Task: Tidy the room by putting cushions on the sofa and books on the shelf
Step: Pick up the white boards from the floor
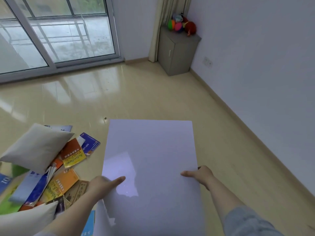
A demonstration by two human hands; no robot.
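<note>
1. Glossy beige floor [153, 92] fills the room, with a glass sliding door [56, 31] along the far left.
2. At the left edge, a beige cushion [37, 147] lies tilted on a heap of scattered books [68, 181] spread over the floor. The covers are orange, yellow, blue and green.
3. A second beige cushion [25, 220] sits at the lower left corner, touching the near side of the heap.
4. The left hand [102, 184] grips the left edge of a large white book [153, 159], thumb pressed flat on the cover. Its other fingers are hidden under the cover.
5. The white book is held level in mid-air over the floor, just right of the heap. Its cover is shiny, and a loose page edge hangs below its near left side.
6. The right hand [202, 174] grips the book's right edge the same way, thumb on top and the rest of the fingers out of sight beneath. A blue-grey sleeve covers the forearm.
7. In the far corner, a beige curtain [160, 23] hangs just beside a grey cabinet [173, 53], with colourful toys [182, 24] on top.
8. A pale wall [255, 65] runs along the right, carrying a socket [208, 62] near the cabinet.
</note>
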